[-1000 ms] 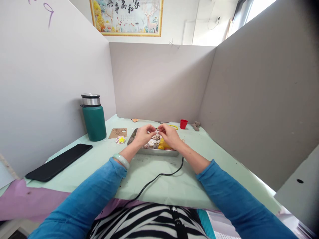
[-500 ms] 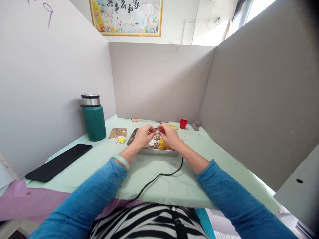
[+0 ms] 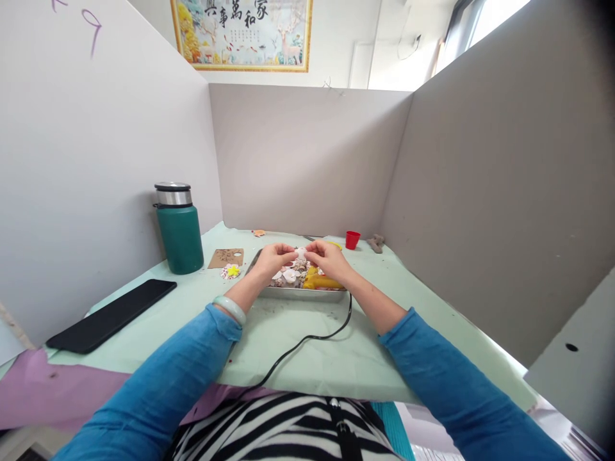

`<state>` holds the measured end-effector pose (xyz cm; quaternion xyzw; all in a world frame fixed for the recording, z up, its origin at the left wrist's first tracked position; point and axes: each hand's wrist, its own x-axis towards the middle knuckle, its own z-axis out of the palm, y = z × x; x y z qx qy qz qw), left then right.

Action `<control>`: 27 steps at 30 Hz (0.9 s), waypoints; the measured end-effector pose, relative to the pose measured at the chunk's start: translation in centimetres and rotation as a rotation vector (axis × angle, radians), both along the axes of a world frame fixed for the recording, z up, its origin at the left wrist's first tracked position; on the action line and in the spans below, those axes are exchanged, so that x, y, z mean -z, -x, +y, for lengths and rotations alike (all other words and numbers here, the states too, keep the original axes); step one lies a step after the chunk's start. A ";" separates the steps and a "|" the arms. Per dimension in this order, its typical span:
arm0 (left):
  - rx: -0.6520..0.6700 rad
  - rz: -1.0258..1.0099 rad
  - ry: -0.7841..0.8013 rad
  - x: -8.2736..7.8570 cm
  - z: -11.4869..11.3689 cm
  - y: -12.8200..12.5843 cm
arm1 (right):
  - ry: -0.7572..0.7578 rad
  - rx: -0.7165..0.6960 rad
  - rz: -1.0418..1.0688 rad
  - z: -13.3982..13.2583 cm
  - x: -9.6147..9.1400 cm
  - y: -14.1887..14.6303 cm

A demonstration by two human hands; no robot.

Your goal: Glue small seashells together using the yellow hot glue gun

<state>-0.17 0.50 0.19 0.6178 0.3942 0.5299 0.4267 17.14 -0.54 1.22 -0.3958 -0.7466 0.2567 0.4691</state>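
My left hand (image 3: 271, 259) and right hand (image 3: 329, 259) meet just above the metal tray (image 3: 307, 294), both sets of fingertips pinched tight on 1 small white piece (image 3: 300, 253).

small partitioned craft workstation, looks like an office or workshop room. grey divider boards (image 3: 307, 160) box the desk in on three sides. pale green sheet (image 3: 312, 346) covers the desk top. on it a metal tray (image 3: 302, 293) of small shells and bits, a green thermos (image 3: 179, 228), a dark phone (image 3: 113, 315), a red cup (image 3: 352, 239), a black cable (image 3: 307, 339). framed calligraphy picture (image 3: 240, 33) on the white back wall, window light at upper right.
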 end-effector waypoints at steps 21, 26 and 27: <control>0.105 -0.032 0.075 -0.3 -0.5 0.0 | 0.094 -0.015 0.025 -0.5 -0.2 0.0; 0.086 -0.043 0.101 -0.3 -0.7 -0.1 | 0.078 0.010 -0.006 -0.5 -0.1 0.0; 0.083 -0.045 0.104 -0.3 -0.8 -0.1 | 0.076 0.016 -0.011 -0.6 -0.1 0.0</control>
